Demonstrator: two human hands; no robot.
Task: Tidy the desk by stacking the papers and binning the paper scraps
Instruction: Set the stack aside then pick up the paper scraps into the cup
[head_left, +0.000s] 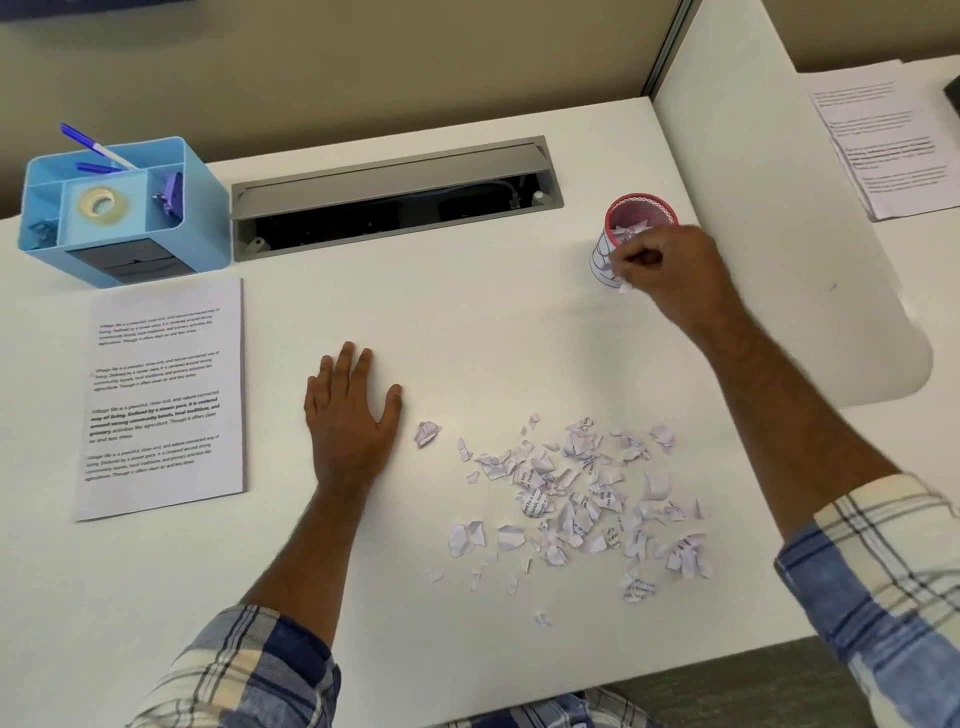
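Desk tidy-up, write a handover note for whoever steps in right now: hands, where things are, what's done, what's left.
Right hand: at the red mesh cup, its grip pinching scraps at the rim.
Left hand: flat on the desk, holding nothing.
Done: papers stacked at the desk's left; some scraps already in the cup.
Left: the scrap pile near the front edge, plus one stray crumpled bit beside the left hand.

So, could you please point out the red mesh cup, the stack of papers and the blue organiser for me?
red mesh cup (655, 206): head view, far rim.
stack of papers (166, 400): head view, middle of top sheet.
blue organiser (208, 208): head view, right outer wall.
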